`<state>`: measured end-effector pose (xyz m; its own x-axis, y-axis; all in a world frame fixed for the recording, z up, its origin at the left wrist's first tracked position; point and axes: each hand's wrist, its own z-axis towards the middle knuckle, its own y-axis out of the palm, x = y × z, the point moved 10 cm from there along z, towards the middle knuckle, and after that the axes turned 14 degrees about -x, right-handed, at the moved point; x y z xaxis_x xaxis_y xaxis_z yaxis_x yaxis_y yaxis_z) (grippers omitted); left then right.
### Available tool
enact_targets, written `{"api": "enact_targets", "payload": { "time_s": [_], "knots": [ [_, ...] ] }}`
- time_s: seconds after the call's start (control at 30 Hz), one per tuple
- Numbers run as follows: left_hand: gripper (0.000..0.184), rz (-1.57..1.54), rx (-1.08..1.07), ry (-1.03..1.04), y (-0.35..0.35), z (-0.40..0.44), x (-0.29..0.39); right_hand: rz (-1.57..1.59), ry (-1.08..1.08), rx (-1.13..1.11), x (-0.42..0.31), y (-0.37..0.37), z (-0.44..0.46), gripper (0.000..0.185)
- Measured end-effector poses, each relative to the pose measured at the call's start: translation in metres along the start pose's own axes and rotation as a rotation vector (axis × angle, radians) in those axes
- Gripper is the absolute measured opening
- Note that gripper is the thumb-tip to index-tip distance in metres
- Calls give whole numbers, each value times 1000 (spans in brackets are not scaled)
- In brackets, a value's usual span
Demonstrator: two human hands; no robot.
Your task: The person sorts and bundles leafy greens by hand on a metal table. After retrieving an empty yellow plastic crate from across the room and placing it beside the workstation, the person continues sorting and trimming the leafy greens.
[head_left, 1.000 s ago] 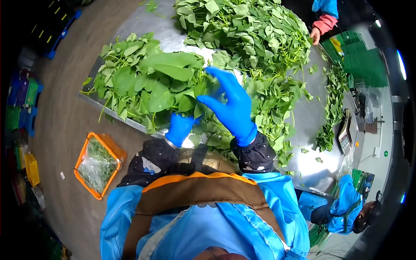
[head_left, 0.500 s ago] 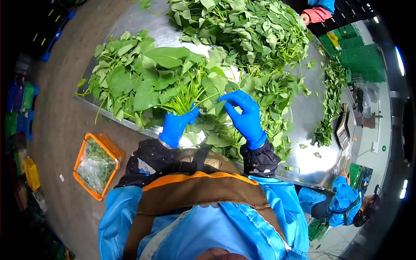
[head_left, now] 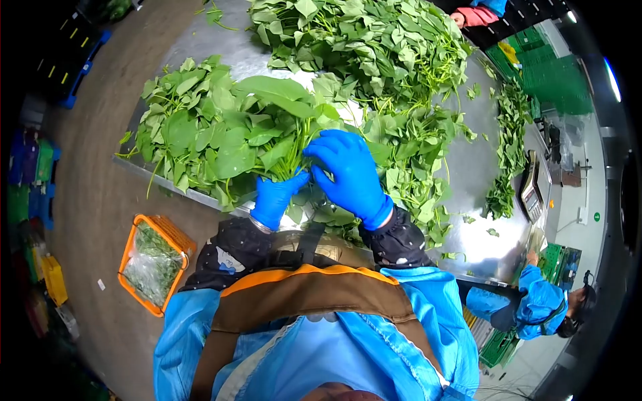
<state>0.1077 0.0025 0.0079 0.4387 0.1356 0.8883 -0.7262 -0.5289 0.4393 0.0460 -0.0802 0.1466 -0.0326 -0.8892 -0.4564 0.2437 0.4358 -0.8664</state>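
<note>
My left hand (head_left: 275, 199), in a blue glove, is closed round the stems of a bunch of leafy greens (head_left: 284, 144). Its broad leaves fan out up and to the left. Just right of the stems, my right hand (head_left: 348, 175), also gloved in blue, has its fingers curved toward the bunch with the thumb apart; no item shows in it. Under and behind the bunch lies a heap of loose greens (head_left: 177, 127) on the metal table (head_left: 471, 157). A bigger pile of greens (head_left: 374, 50) covers the far side.
An orange basket (head_left: 170, 230) with a bag of greens stands on the floor at left. A scale (head_left: 531, 194) sits at the table's right edge. A co-worker in blue (head_left: 538, 301) is at lower right; another person's hand (head_left: 458, 19) is beyond the big pile. Green crates (head_left: 552, 80) stand upper right.
My right hand has moved left to the stems from beside the bunch. My left hand still grips the bunch. The other person's hand at the far side has shifted left.
</note>
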Motion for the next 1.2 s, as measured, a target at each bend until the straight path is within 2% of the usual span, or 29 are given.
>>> {"api": "enact_targets", "payload": {
  "time_s": [0.03,0.13,0.27,0.3,0.4,0.43,0.47,0.53,0.6,0.67,0.73,0.8,0.87,1.0,1.13,1.17,1.2],
  "knots": [
    [24,17,-43,-83,0,-2,-7,-39,37,-36,11,12,-5,17],
    [16,20,-93,-164,-2,-5,-19,-119,36,-123,7,27,-19,14],
    [11,-227,50,-221,-4,-7,-30,-88,-36,-26,-5,36,-29,14],
    [13,-217,84,-203,-4,-6,-23,-82,39,-130,-3,48,-31,18],
    [23,103,12,-101,-15,3,-17,-95,-56,-329,-25,89,-55,9],
    [29,161,38,-42,-19,10,-3,38,-143,-436,-38,113,-67,6],
    [28,-6,106,-68,-30,19,-9,50,-181,-467,-43,121,-80,13],
    [18,-116,108,-31,-35,28,0,42,24,-307,-15,86,-68,14],
    [16,-43,79,-11,-33,27,7,152,49,-148,-9,40,-57,21],
    [15,50,58,1,-30,25,7,307,71,32,-10,0,-52,21],
    [23,-28,16,59,-25,25,3,267,74,160,-8,-31,-46,22],
    [33,-14,64,56,-15,16,10,253,42,276,-6,-57,-30,21],
    [35,-5,32,113,-6,14,13,154,-35,316,-9,-62,-11,18],
    [36,87,-12,134,-2,12,15,84,108,139,29,-26,9,18],
    [28,4,16,-59,-7,9,-1,-44,66,56,33,3,9,19],
    [17,-16,11,-45,-7,10,-3,-60,62,50,29,4,9,19],
    [16,-69,5,-58,-5,10,-3,-78,59,52,27,3,11,18]
  ]
}}
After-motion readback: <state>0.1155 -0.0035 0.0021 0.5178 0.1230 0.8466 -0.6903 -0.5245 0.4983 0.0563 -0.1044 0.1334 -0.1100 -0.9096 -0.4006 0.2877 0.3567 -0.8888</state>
